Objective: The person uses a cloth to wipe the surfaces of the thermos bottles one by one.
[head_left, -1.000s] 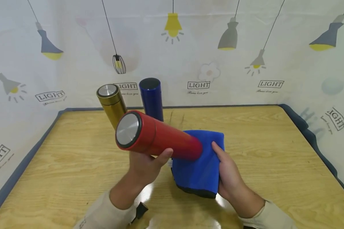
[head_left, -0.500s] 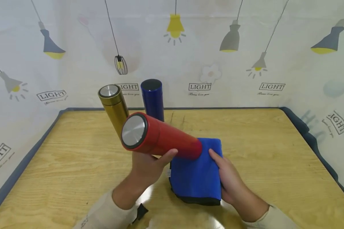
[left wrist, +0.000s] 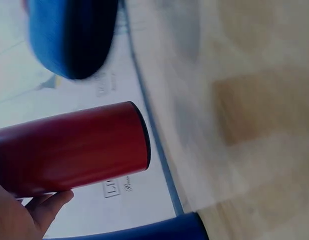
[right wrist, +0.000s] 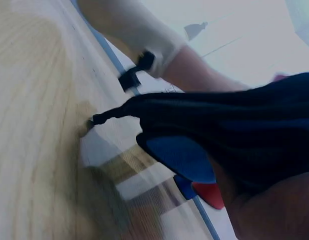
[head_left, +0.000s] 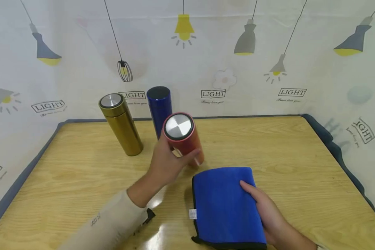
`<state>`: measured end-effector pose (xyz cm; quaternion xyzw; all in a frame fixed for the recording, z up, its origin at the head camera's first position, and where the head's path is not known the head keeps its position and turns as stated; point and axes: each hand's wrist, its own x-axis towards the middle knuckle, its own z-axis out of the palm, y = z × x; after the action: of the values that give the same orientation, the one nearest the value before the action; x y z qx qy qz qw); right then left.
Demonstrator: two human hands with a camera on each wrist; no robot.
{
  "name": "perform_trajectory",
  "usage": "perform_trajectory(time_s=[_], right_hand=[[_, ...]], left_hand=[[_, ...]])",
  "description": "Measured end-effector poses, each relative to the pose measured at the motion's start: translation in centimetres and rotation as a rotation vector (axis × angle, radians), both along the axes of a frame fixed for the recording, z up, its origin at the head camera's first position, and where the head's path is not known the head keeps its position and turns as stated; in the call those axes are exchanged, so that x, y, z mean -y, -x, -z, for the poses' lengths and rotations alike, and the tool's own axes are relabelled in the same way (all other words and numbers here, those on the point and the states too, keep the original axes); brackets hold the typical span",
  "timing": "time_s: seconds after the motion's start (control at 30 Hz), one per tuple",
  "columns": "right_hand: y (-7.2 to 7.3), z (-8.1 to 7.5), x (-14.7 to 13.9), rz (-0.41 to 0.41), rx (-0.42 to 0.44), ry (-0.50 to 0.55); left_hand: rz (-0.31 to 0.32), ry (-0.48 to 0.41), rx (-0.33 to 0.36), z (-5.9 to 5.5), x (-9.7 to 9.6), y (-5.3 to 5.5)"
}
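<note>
My left hand (head_left: pixel 167 163) grips a red vacuum flask (head_left: pixel 189 144) with a silver-topped lid. The flask is nearly upright, and in the left wrist view its base appears lifted off the tabletop. My right hand (head_left: pixel 268 210) holds a folded blue cloth (head_left: pixel 226 205) with black edging and a small white tag, thumb on top and the other fingers hidden beneath. Cloth and flask are apart. From the right wrist, the cloth's dark underside (right wrist: pixel 234 135) fills much of the view.
On the wooden table (head_left: pixel 300 166), a gold flask (head_left: pixel 122 128) stands at the left. Just behind the red flask stands a blue flask (head_left: pixel 159 107), partly covered by it and my left hand. A lamp-printed backdrop (head_left: pixel 253 76) rises behind the table.
The red flask has swung from tilted against the cloth to nearly upright and moved farther back. My right hand and the cloth have moved down and right, away from it.
</note>
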<state>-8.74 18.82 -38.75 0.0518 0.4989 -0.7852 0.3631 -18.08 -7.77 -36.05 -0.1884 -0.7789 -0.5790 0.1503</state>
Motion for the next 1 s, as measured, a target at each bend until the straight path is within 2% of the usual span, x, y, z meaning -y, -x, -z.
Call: perform_trajectory(time_s=[0.13, 0.33, 0.47, 0.6, 0.7, 0.83, 0.93, 1.0], right_hand=[[-0.7, 0.1, 0.5, -0.089, 0.020, 0.081], [-1.3, 0.9, 2.1, -0.190, 0.104, 0.177], [-1.6, 1.7, 3.3, -0.201, 0.091, 0.220], [-2.0, 2.6, 4.8, -0.204, 0.061, 0.242], [-2.2, 3.3, 5.6, -0.174, 0.032, 0.186], [-2.1, 3.7, 5.4, -0.114, -0.010, 0.023], [-1.6, 3.7, 4.3, -0.129, -0.076, -0.094], [-1.1, 3.4, 3.3, -0.160, -0.151, -0.171]], left_hand=[[-0.009, 0.112, 0.071, -0.1, -0.1, 2.5], [0.004, 0.149, 0.191, 0.0, -0.7, 6.0], [0.006, 0.161, 0.254, 0.2, -1.2, 7.5], [0.001, 0.160, 0.260, 0.4, -1.5, 8.7], [0.002, 0.156, 0.250, 0.5, -1.8, 9.4], [0.010, 0.178, 0.259, 0.4, -2.3, 10.5], [0.018, 0.211, 0.280, 0.2, -2.8, 11.2], [0.024, 0.214, 0.296, 0.1, -3.2, 11.5]])
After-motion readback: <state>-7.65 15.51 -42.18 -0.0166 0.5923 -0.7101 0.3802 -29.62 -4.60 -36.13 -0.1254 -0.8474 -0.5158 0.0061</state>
